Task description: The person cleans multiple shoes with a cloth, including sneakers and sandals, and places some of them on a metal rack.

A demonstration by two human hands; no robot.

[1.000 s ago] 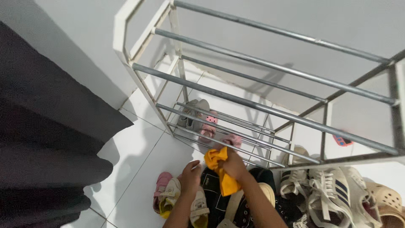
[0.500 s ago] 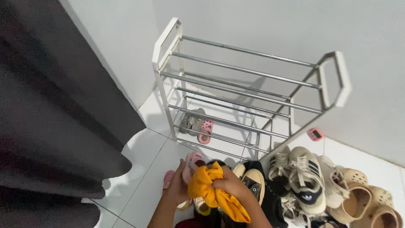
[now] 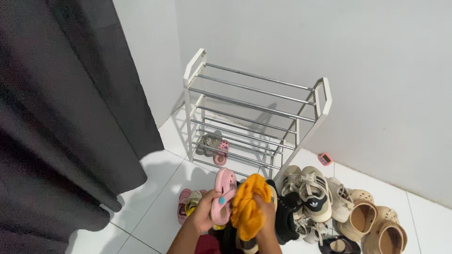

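Gripping a pink clog (image 3: pixel 222 194) upright in the left hand (image 3: pixel 203 214), right hand (image 3: pixel 264 211) mostly buried under the bunched yellow cloth (image 3: pixel 247 207) it clutches. Lifted higher than half a second back, further from the shoe rack (image 3: pixel 254 117).

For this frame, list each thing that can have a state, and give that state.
Left hand: gripping the pink clog.
Pink clog: lifted, held upright.
Right hand: clutching the yellow cloth.
Yellow cloth: bunched, against the clog.
Shoe rack: standing, upper shelves bare.
Small shoes: on the rack's bottom shelf.
Shoe pile: loose on the floor.
Dark curtain: hanging.
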